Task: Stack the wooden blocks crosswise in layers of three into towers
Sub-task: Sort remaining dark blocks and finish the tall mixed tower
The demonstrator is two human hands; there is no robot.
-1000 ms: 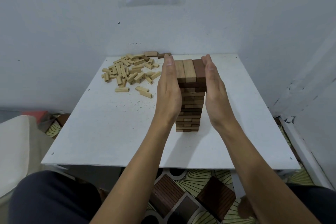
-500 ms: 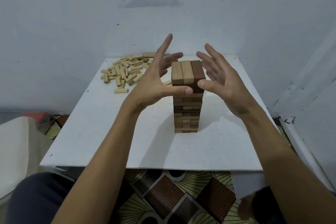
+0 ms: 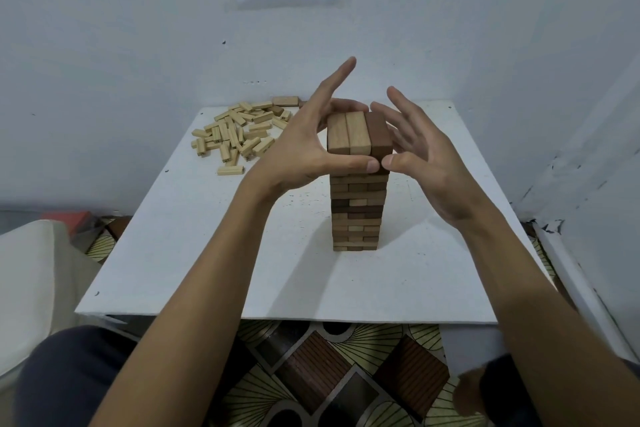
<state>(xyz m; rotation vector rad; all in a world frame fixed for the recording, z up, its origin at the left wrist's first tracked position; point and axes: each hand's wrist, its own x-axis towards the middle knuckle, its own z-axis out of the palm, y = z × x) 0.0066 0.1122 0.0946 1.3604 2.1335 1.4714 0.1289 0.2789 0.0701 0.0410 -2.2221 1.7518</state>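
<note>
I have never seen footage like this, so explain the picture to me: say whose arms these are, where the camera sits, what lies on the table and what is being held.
There is no machine here. A person works with bare hands, and the one camera is worn on their head, looking forward and down, so the arms reach in from below. On the white table stands a tower of wooden blocks, built in crosswise layers of three. Its top layer has two light blocks and one dark. At the table's far left lies a pile of loose blocks. The left hand and the right hand flank the tower's top with fingers spread, both thumbs touching its near face just under the top layer. Neither hand lifts a block; they seem to be squaring the tower.
</note>
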